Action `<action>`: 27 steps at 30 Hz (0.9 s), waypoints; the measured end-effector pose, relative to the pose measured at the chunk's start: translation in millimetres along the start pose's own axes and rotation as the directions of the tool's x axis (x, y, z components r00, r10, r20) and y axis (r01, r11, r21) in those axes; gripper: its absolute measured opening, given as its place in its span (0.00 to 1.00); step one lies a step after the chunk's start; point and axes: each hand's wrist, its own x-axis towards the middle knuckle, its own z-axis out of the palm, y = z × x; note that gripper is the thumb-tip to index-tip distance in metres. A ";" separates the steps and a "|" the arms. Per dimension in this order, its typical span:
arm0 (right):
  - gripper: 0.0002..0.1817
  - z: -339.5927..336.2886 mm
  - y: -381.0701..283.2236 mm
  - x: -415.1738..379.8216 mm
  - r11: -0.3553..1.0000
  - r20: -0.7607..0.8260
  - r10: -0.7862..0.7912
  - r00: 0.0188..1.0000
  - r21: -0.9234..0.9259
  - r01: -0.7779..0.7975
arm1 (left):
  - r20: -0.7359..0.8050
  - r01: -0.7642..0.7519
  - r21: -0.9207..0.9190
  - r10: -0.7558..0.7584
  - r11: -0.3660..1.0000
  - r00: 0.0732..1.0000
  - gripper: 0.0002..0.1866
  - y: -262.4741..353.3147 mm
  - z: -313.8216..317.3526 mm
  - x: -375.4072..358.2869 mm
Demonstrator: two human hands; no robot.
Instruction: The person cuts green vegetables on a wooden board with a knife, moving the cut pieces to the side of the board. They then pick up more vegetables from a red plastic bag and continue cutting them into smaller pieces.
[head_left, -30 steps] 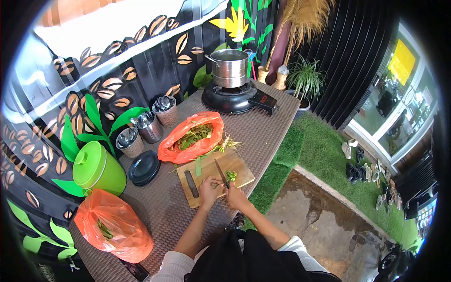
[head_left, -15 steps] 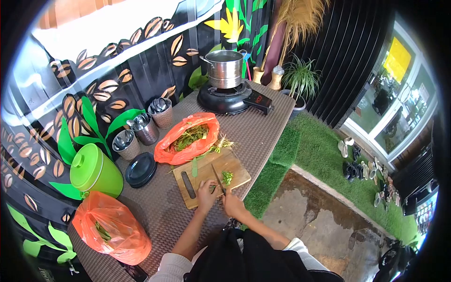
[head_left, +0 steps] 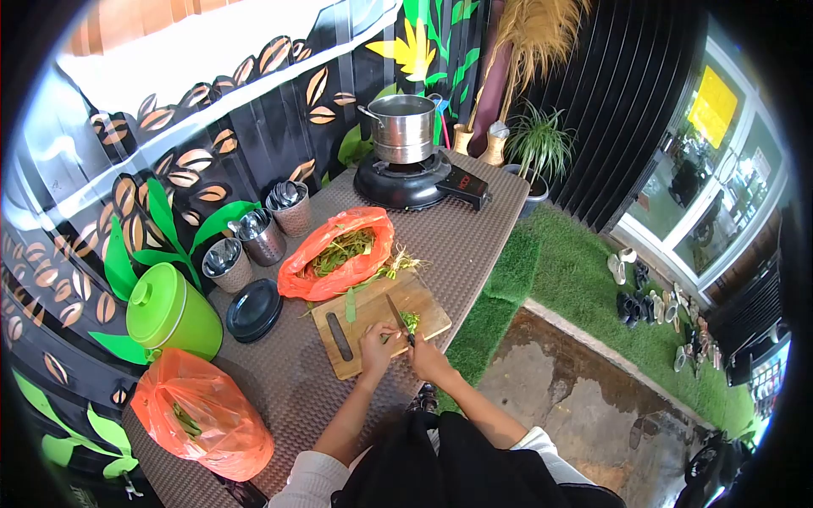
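Observation:
My right hand (head_left: 429, 361) is closed around the handle of a knife (head_left: 397, 315). The knife's blade points away from me over the wooden cutting board (head_left: 364, 310), just left of a small pile of chopped greens (head_left: 411, 322). Beside the blade, my left hand (head_left: 374, 347) is closed on a few green stems, mostly hidden by its fingers. A single green leaf (head_left: 351, 305) lies on the board's far part. Behind the board sits an open orange plastic bag (head_left: 296, 278) full of leafy greens (head_left: 343, 252), with some stalks (head_left: 398, 263) by its right side.
A tied orange bag (head_left: 222, 415), a lidded green container (head_left: 182, 315) and dark plates (head_left: 254, 310) stand to the left. Several cutlery holders (head_left: 292, 218) line the wall. At the table's far end, a steel pot (head_left: 404, 135) sits on a black portable stove (head_left: 398, 188).
The knife and my right hand have shifted slightly right, bringing the blade closer to the chopped greens. My left hand has moved a little right with them.

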 end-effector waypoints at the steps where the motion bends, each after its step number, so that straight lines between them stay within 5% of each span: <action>1: 0.19 0.1 -2.4 -2.6 1.000 -0.014 -0.014 1.000 0.010 0.014 | 0.001 0.001 -0.001 -0.001 1.000 1.000 0.09 0.3 0.7 0.2; 4: 0.19 2.5 -16.3 -15.3 0.996 -0.016 0.084 0.996 -0.006 -0.084 | -0.023 0.092 -0.085 -0.094 0.992 0.995 0.08 4.2 -2.1 0.8; 6: 0.18 5.6 -21.3 -12.4 0.994 0.006 0.106 0.994 -0.030 -0.106 | 0.016 -0.096 0.188 0.095 0.977 0.995 0.07 7.7 -7.1 0.0; 8: 0.18 6.6 -18.9 -6.3 0.990 0.025 0.130 0.991 -0.052 -0.129 | 0.015 -0.136 0.222 0.136 0.965 0.991 0.06 13.2 -7.5 -0.7; 15: 0.17 2.6 -9.9 -1.3 1.000 -0.053 -0.018 0.998 -0.019 0.017 | 0.032 -0.269 0.268 0.270 0.925 0.962 0.05 22.1 -11.6 -6.1; 19: 0.17 18.6 -16.8 -10.4 0.995 -0.032 0.066 0.997 -0.070 -0.069 | 0.077 -0.240 0.265 0.228 0.934 0.971 0.07 22.3 -14.2 -6.2; 27: 0.18 9.6 2.1 9.7 0.994 -0.045 -0.100 0.994 0.033 0.102 | 0.027 -0.207 0.218 0.206 0.954 0.978 0.06 21.6 -11.5 -5.7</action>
